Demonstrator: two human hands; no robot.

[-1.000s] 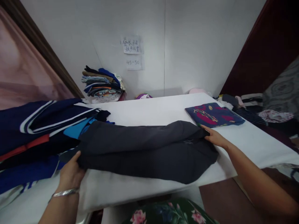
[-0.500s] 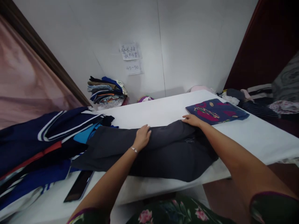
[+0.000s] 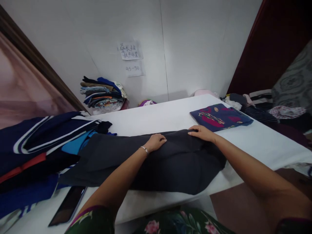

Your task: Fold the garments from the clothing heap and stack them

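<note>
A dark grey garment (image 3: pixel 168 172) lies spread lengthwise across the white-covered table in front of me. My left hand (image 3: pixel 156 142) is on its upper middle part, fingers curled together on the cloth. At its far edge, to the right, my right hand (image 3: pixel 201 133) rests with fingers stretched out and slightly apart, touching the fabric. Just beyond that hand is a folded navy garment (image 3: pixel 231 118) with dark red patches. The grey garment's left end overlaps a heap of clothes (image 3: pixel 48 130) in navy, blue and red.
A phone (image 3: pixel 67 206) lies at the table's near left. Against the wall stands a stack of folded clothes (image 3: pixel 103 94), with handwritten paper signs (image 3: pixel 131 52) above. More clothes (image 3: pixel 263 110) are piled beyond the right side of the white tabletop (image 3: pixel 146 117).
My left hand has moved right along the grey garment, closer to my right hand. The right hand's fingers now rest on the far edge. The cloth lies flatter, and the view has shifted slightly.
</note>
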